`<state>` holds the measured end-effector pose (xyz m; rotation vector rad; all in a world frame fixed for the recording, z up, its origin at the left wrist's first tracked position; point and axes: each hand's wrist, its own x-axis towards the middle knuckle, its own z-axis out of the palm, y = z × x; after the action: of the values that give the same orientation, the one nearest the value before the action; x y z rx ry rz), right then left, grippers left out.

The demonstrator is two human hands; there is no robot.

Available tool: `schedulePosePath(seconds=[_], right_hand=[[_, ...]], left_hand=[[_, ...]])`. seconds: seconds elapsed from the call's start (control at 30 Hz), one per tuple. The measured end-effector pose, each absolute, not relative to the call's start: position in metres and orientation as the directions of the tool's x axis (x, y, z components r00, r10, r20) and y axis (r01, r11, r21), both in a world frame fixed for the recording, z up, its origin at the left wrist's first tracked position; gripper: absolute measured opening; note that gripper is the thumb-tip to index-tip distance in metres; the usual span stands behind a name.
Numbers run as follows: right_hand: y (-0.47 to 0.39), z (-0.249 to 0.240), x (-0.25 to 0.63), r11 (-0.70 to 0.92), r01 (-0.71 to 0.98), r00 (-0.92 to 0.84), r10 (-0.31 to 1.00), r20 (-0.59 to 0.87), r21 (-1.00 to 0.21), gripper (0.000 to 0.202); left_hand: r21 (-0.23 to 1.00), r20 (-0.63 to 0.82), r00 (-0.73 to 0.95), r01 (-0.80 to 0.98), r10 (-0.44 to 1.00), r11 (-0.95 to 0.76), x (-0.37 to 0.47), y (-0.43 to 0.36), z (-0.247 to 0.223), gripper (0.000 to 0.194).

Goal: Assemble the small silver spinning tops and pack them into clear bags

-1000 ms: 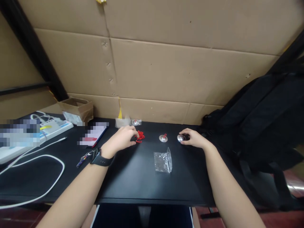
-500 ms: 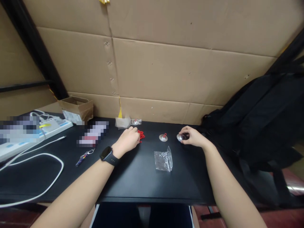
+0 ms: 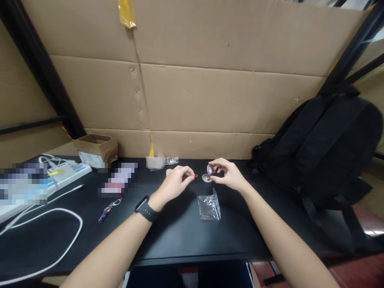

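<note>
My left hand (image 3: 175, 185) pinches a red cord (image 3: 196, 176), whose looped end sticks out past the fingertips to the right. Between the thumb and fingers of my right hand (image 3: 230, 175) a small silver domed disc, like a finger cymbal (image 3: 210, 170), stands tilted on edge. Just below and behind it, a second silver finger cymbal (image 3: 205, 178) lies on the black table, partly covered by the held one. Nearer to me is a clear plastic bag (image 3: 209, 208), crumpled at its right side. The rest of the red cord is hidden by my left hand.
A white pouch (image 3: 155, 163) and a bagged silver disc (image 3: 172, 160) lie by the cardboard wall. Leftward are a keychain (image 3: 109, 210), a blurred-out flat item (image 3: 118, 180), an open cardboard box (image 3: 99, 148), a power strip (image 3: 69, 178) and a white cable (image 3: 80, 224). A black backpack (image 3: 324, 140) stands right.
My right hand has brought its cymbal left, up to the one on the table. My left hand has lifted the red cord and shifted right. The view has tipped slightly upward.
</note>
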<state>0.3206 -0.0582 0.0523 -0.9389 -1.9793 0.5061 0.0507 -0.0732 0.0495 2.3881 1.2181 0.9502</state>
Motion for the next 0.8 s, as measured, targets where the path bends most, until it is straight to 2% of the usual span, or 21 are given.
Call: schedulePosePath(seconds=[0.2,0.3,0.57,0.8], right_hand=[[-0.063,0.05,0.309,0.607,0.337,-0.353,0.79,0.501,-0.72,0.049],[-0.064,0.049,0.304,0.61,0.3,-0.345,0.786,0.513,-0.733,0.05],[-0.074,0.052,0.29,0.654,0.297,-0.364,0.751,0.551,-0.696,0.047],[-0.071,0.042,0.29,0.484,0.059,-0.369,0.823,0.432,-0.873,0.053]], left_hand=[[0.533,0.467,0.334,0.632,0.819,-0.562,0.065,-0.079,0.042,0.007],[0.534,0.497,0.291,0.64,0.818,-0.552,0.069,-0.08,0.04,0.012],[0.503,0.555,0.257,0.654,0.791,-0.565,0.069,-0.085,0.046,0.016],[0.526,0.595,0.214,0.625,0.775,-0.577,0.07,-0.09,0.049,0.012]])
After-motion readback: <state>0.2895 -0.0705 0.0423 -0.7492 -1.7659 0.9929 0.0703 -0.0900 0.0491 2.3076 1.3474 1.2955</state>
